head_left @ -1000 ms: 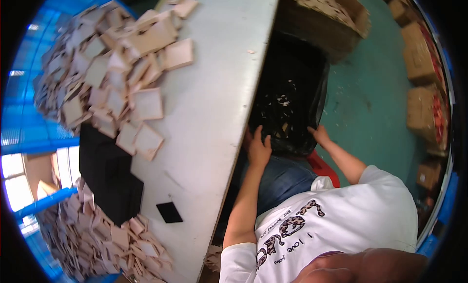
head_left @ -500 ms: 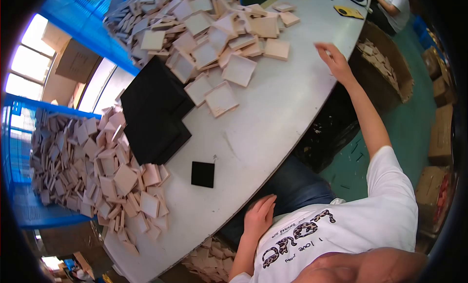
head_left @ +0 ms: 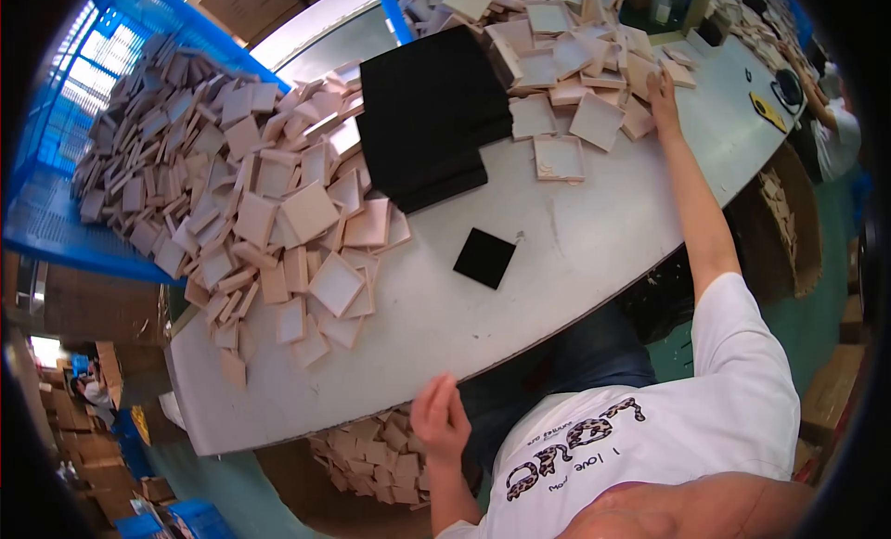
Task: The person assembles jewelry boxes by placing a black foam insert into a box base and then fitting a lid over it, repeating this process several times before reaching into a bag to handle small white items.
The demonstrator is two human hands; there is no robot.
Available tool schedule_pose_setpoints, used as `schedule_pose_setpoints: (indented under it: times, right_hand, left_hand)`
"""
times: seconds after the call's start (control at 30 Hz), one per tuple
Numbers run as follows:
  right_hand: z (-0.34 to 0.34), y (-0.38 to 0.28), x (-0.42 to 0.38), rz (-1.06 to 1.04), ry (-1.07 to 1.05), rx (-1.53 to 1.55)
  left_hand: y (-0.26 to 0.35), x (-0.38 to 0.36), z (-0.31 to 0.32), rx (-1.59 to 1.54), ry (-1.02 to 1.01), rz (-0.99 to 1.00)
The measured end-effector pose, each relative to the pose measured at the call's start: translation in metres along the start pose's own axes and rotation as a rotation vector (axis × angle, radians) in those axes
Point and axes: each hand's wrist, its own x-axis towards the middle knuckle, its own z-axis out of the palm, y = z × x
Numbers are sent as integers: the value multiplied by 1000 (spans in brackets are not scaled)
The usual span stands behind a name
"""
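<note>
My right hand point(head_left: 662, 96) reaches out to the near right edge of a heap of shallow square wooden trays point(head_left: 598, 121), its stretched fingers at the side of a pale tray point(head_left: 640, 76). Close to the table's front edge, my left hand point(head_left: 440, 417) has its fingers loosely curled together, with nothing visible in them. A single thin black square point(head_left: 484, 258) lies flat on the table between my hands and the stacks. Behind it stand stacks of black squares point(head_left: 432, 108), side by side and of uneven outline.
A second heap of wooden trays point(head_left: 311, 211) spills from a blue crate point(head_left: 42, 210) onto the white table point(head_left: 594, 233). Below the table edge sits a box of more wooden pieces point(head_left: 376, 460). A yellow object point(head_left: 768, 110) lies far right, near another person point(head_left: 835, 135).
My right hand has gone from above bare table to the edge of the tray heap. The view has turned left, and my left hand now shows beside the table's front edge.
</note>
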Motion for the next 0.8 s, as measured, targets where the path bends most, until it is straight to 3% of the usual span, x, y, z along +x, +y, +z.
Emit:
schedule_pose_setpoints:
  times: [0.07, 0.2, 0.27, 0.37, 0.43, 0.47, 0.53, 0.6, 0.67, 0.77, 0.8]
  right_hand:
    - [-8, -14, -35, -19, -32, 137]
    - [-25, -31, -86, -60, -198, 112]
    - [-32, -46, -108, -50, -314, 1]
    - [-37, -120, -142, -54, -511, -253]
    - [-22, -174, -164, -260, -509, -469]
    - [-9, -193, -176, -358, -504, -575]
    - [23, -216, -193, -614, -498, -417]
    - [59, -242, -207, -899, -536, -301]
    - [98, -252, -221, -972, -575, -264]
    - [144, -250, -243, -950, -657, -474]
    - [159, -237, -248, -988, -585, -493]
  left_hand:
    - [-15, 19, -15, 61, 17, -69]
    - [-54, 85, -15, 158, 162, -192]
    - [-85, 105, -16, 150, 122, -240]
    - [-114, 122, -16, -13, 19, -366]
    - [-132, 121, -9, -117, -11, -451]
    - [-129, 124, -8, 40, 22, -371]
    - [-111, 132, -3, 352, 82, -201]
    - [-88, 159, 3, 342, 123, -52]
    - [-74, 193, 19, 293, 117, 88]
    - [-59, 260, 56, 222, 43, 234]
    - [-59, 282, 72, 244, 6, 261]
